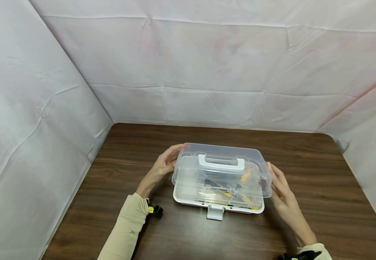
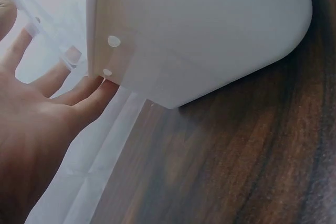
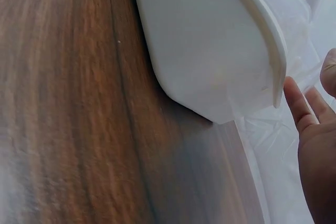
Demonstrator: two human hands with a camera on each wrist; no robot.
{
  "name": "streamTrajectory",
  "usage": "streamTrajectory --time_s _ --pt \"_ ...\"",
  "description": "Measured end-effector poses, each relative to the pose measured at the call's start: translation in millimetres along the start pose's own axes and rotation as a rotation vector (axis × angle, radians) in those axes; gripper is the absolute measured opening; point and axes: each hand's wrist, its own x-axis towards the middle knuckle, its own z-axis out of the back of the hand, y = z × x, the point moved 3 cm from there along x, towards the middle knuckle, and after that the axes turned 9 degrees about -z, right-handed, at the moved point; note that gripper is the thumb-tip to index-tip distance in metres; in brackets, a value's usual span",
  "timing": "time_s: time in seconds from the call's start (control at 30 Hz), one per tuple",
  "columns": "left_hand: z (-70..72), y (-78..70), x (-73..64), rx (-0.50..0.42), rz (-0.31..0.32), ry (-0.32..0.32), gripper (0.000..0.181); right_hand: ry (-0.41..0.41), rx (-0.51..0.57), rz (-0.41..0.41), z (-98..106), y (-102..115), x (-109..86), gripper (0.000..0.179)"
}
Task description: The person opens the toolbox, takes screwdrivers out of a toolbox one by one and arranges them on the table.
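Woodgrain table point(image 1: 181, 234) lies beneath clear storage-box lid point(image 1: 219, 174), left hand point(image 1: 162, 165) and right hand point(image 1: 282, 196) half-curled, pinching its opposite ends, probably best moved evenly together.

Side access to the box point(image 1: 194, 193) is obstructed at its left end by the left hand point(image 1: 163, 163) and at its right by the right hand point(image 1: 282, 193), both at the lid point(image 1: 220, 173). Tabletop point(image 1: 188, 231) passage lies before the box, past its projecting latch point(image 1: 215, 213); behind it, a strip ends at white sheeting point(image 1: 207, 108).
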Motion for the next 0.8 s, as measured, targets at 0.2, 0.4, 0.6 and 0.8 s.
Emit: streamTrajectory --time_s 0.2,0.4,0.6,0.8 --pt "3.0 0.7 3.4 0.032 0.036 0.007 0.095 -0.031 -0.162 0.024 6 0 7.3 0.052" --pt "6.7 -2.4 10.0 0.057 0.088 0.009 0.092 -0.025 -0.166 0.012 10 4 15.2 0.053" --pt "7.9 -8.2 15.5 0.108 0.162 -0.001 0.086 -0.027 -0.160 -0.039 13 8 24.7 0.051" --pt "7.5 -11.4 19.5 0.078 0.248 0.021 0.074 -0.053 -0.175 -0.108 14 7 36.4 0.049"
